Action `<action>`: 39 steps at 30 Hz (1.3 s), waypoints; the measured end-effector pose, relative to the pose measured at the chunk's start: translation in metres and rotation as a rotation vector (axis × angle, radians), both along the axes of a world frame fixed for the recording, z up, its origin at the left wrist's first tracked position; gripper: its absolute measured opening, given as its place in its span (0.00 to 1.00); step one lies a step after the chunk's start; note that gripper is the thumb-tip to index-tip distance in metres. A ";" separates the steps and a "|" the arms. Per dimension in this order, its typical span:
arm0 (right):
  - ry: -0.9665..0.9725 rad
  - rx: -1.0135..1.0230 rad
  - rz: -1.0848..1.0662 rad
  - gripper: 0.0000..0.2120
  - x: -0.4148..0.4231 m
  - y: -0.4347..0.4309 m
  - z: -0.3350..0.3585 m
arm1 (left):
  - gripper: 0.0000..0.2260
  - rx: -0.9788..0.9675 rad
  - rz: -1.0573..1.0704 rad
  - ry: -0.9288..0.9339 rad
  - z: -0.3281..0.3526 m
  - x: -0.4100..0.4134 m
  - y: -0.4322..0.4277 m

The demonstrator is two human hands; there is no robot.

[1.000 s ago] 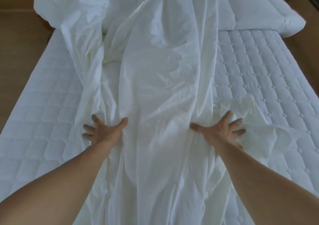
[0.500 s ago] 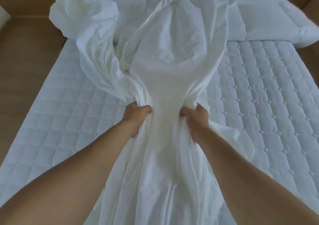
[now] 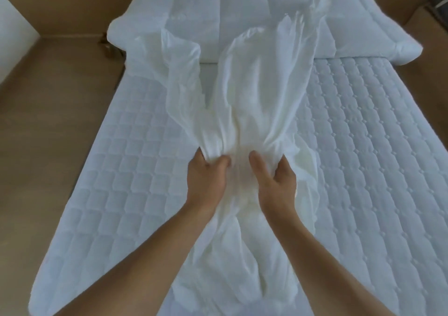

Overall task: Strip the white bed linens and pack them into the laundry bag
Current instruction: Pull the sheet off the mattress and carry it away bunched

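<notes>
Head view: sheet [image 3: 254,97] on mattress [image 3: 121,170], floor [image 3: 48,121] perhaps wood.

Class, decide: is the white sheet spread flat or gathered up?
Gathered. The left hand and right hand grip the sheet, bunched into a narrow strip along the mattress.

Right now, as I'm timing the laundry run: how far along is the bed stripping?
Done: the sheet is pulled off the mattress, whose quilted top lies bare. In hand: left hand and right hand grip the sheet, bunched along the middle. Left: the sheet is not packed, no bag is in view, and the duvet lies at the head.
</notes>
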State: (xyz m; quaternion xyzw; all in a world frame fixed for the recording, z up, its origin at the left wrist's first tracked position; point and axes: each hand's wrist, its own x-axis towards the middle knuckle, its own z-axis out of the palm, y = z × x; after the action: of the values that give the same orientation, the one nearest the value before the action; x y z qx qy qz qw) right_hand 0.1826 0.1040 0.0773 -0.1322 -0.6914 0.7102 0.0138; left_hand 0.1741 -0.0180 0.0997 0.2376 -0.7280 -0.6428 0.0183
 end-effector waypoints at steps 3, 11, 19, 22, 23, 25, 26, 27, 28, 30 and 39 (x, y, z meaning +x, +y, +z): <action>-0.113 -0.020 -0.088 0.21 0.079 0.002 -0.020 | 0.09 0.081 -0.036 -0.106 -0.017 0.076 -0.001; -0.631 0.376 -0.068 0.30 0.180 0.027 -0.083 | 0.21 -0.184 -0.169 -0.562 -0.101 0.190 -0.012; -0.165 1.034 0.136 0.44 0.125 0.030 -0.066 | 0.42 -0.906 -0.465 -0.095 -0.094 0.115 -0.024; -0.198 1.170 0.347 0.40 0.088 0.026 -0.079 | 0.30 -0.964 -0.576 -0.166 -0.107 0.075 -0.022; -0.250 1.189 0.416 0.39 0.084 0.026 -0.090 | 0.30 -0.971 -0.617 -0.235 -0.117 0.070 -0.022; -0.360 1.183 0.516 0.37 0.091 0.030 -0.117 | 0.29 -0.965 -0.708 -0.388 -0.146 0.076 -0.019; -0.405 1.179 0.549 0.36 0.101 0.033 -0.132 | 0.29 -0.946 -0.744 -0.449 -0.162 0.087 -0.017; -0.434 1.185 0.572 0.36 0.113 0.036 -0.148 | 0.30 -0.927 -0.766 -0.495 -0.179 0.099 -0.014; -0.443 1.198 0.583 0.36 0.125 0.039 -0.164 | 0.30 -0.926 -0.770 -0.516 -0.196 0.113 -0.012; -0.424 1.223 0.568 0.34 0.139 0.041 -0.190 | 0.31 -0.973 -0.748 -0.494 -0.225 0.131 -0.010; -0.412 1.260 0.522 0.34 0.133 0.032 -0.240 | 0.30 -1.097 -0.746 -0.454 -0.272 0.125 -0.007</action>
State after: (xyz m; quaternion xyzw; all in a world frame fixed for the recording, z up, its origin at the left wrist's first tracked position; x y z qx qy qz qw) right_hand 0.3158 0.1359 -0.1625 -0.0607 -0.9680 0.1163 -0.2139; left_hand 0.2993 -0.0248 -0.1725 0.0567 -0.9661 -0.0805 -0.2385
